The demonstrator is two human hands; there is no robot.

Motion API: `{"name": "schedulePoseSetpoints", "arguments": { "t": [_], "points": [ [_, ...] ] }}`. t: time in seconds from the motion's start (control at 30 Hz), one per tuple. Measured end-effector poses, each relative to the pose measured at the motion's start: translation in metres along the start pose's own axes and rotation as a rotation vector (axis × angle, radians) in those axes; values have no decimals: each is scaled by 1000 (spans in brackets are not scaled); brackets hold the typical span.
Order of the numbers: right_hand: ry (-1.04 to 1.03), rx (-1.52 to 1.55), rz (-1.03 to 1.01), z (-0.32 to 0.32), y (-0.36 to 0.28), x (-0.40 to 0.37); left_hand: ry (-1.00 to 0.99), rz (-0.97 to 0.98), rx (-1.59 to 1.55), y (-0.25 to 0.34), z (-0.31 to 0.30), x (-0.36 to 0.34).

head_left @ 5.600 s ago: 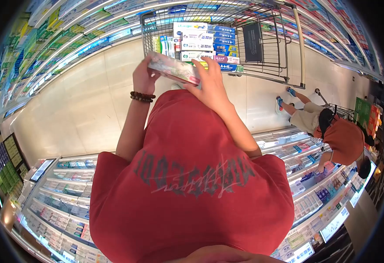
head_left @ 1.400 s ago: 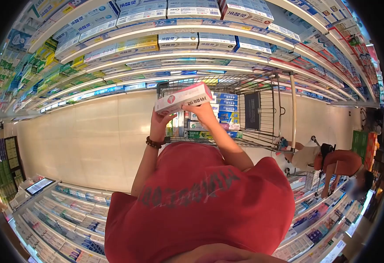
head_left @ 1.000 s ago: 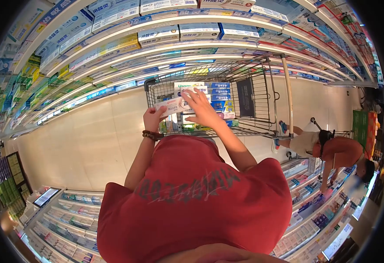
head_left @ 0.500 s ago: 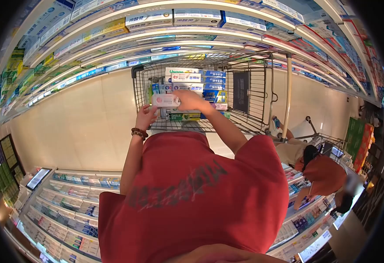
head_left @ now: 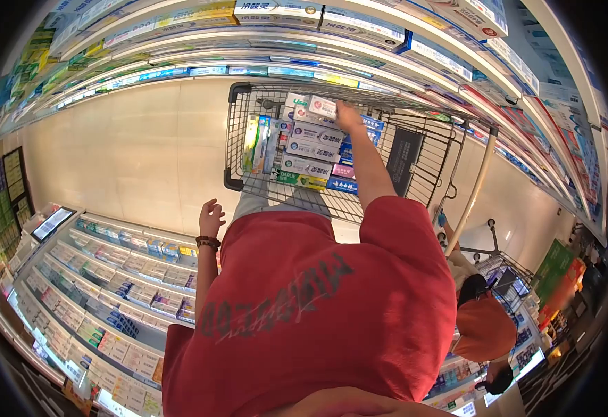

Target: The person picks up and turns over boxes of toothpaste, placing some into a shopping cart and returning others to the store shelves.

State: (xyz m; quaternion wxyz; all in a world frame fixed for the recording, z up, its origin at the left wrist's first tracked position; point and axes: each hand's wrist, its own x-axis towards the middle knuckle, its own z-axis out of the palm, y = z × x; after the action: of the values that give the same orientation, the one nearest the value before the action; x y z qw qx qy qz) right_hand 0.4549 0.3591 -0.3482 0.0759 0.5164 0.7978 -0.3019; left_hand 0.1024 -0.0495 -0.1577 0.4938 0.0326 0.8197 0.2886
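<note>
1. Toothpaste box (head_left: 322,108), the pink-and-white one, lies on top of the stacked boxes (head_left: 311,149) inside the shopping cart (head_left: 238,139), so the putting-in part looks basically done.
2. Right hand (head_left: 349,115) is on the box's end. Can't tell if it's gripping or just touching, so I'd say letting go is what's left.
3. Left hand (head_left: 211,217) hangs open and empty by the hip.

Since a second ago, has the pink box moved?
Yes, the box went from the near edge of the cart to its far end, right hand on it.

The right hand (head_left: 347,115) reaches forward; left hand (head_left: 210,217) hovers open.
</note>
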Motion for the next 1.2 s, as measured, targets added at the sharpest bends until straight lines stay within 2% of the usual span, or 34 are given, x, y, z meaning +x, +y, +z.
{"name": "schedulePoseSetpoints", "arguments": {
  "t": [0.07,0.17,0.3,0.4,0.5,0.6,0.7,0.73,0.8,0.87,0.93,1.03,1.1,1.2],
  "points": [
    [-24,-46,-78,22,6,4,-3,-5,-23,5,7,-9],
    [-145,26,-45,22,-22,-9,-31,9,-32,4,21,-16],
    [-156,-82,-89,33,-29,-5,-134,117,-7,-5,26,-13],
    [-201,-112,-85,33,-29,-5,-111,85,16,6,24,-17],
    [-66,-124,-41,41,-30,-13,-107,61,48,16,21,-15],
    [-35,-116,-17,35,-35,-20,-78,63,69,14,16,-17],
    [256,78,-135,12,-45,-19,-100,98,133,7,19,-3],
    [391,152,-199,-5,-55,-27,-106,99,131,5,19,0],
    [652,298,-350,-88,-95,-49,-140,157,143,2,17,6],
    [1093,273,-412,-180,-122,-74,-155,177,140,1,17,9],
    [1379,129,-386,-260,-119,-95,-146,169,121,19,23,1],
    [1615,-104,-308,-368,-113,-117,-150,213,157,29,28,6],
    [1674,-174,-351,-415,-106,-109,-162,220,129,34,31,5],
    [1378,-286,-172,-446,-101,-109,-164,259,133,40,36,1]
  ]
}}
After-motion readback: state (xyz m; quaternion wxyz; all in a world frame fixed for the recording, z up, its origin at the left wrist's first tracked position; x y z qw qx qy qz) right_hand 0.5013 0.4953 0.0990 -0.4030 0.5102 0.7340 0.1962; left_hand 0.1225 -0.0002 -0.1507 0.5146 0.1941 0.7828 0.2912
